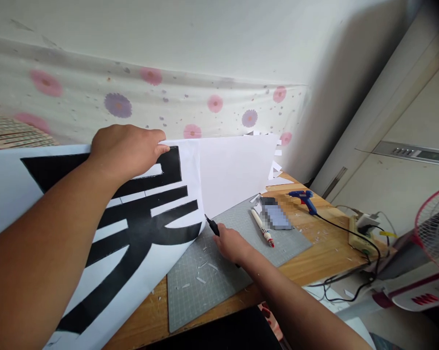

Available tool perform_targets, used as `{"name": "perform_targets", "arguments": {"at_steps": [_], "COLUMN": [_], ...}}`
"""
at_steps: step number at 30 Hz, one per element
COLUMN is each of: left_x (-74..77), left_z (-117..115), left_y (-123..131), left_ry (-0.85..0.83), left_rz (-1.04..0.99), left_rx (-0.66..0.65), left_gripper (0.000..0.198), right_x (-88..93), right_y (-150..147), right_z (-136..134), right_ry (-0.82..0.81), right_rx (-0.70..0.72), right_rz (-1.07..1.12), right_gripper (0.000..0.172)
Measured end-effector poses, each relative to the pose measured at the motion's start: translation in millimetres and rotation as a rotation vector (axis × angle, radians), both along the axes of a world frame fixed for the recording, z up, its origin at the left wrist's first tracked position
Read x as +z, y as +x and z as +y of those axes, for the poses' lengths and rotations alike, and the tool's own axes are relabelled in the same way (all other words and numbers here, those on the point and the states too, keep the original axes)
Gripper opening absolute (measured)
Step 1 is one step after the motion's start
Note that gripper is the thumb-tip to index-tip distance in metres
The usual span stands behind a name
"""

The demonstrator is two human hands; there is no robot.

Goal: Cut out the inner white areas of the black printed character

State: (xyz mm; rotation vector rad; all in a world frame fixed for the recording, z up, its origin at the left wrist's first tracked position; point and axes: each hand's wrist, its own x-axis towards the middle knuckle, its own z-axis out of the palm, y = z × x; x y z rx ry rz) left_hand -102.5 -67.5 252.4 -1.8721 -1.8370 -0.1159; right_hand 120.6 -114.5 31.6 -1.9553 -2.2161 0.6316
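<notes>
My left hand point(126, 148) is closed on the top edge of a large white paper sheet point(172, 272), which it holds raised and tilted. Bold black character strokes point(132, 233) cover the sheet's face, with narrow white gaps between them. In my right hand point(231, 244) is a black-handled craft knife point(212, 225), its thin tip close to the sheet's right edge; whether it touches the paper I cannot tell. Behind, a plain white panel point(237, 170) stands up at the back of the grey cutting mat point(194, 306).
A white pen point(261, 226) and a blurred phone point(277, 214) lie on the mat among paper scraps point(201, 280). Farther right are a blue glue gun point(307, 200) with a trailing cord, a power strip point(361, 236) and a fan point(438, 233). The wooden table point(303, 267) meets a flower-patterned wall covering point(215, 104).
</notes>
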Motion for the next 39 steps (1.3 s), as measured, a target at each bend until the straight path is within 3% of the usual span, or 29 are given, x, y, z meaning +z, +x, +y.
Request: {"name": "perform_targets", "arguments": {"at_steps": [16,26,30,34,36,39], "left_x": [7.2,12.3,14.8,14.7,13.9,12.5], "left_z": [8,1,-2,0,4,8], "left_y": [-5,0,0,-2,-3,-4], "left_ry": [-0.078,-0.107,-0.112,-0.110,-0.099,-0.099], "left_rz": [-0.036,-0.035,-0.027,-0.025,-0.031,-0.051], "left_rx": [-0.038,-0.006,-0.025,-0.011,-0.003,0.018], "left_gripper": [0.052,0.054,0.054,0.056,0.057,0.058], "right_x": [21.1,34.3,40.4,40.0,36.2,27.3], "right_y": [-1,-5,-1,35,73,146], "right_z": [10,15,10,-7,-16,-30], "right_ry": [-0.126,-0.267,-0.253,-0.143,-0.064,0.084], "right_rx": [0.050,0.075,0.057,-0.014,-0.107,-0.367], "right_rz": [-0.075,-0.071,-0.031,0.079,0.114,0.037], "right_gripper": [0.029,0.031,0.019,0.029,0.035,0.043]}}
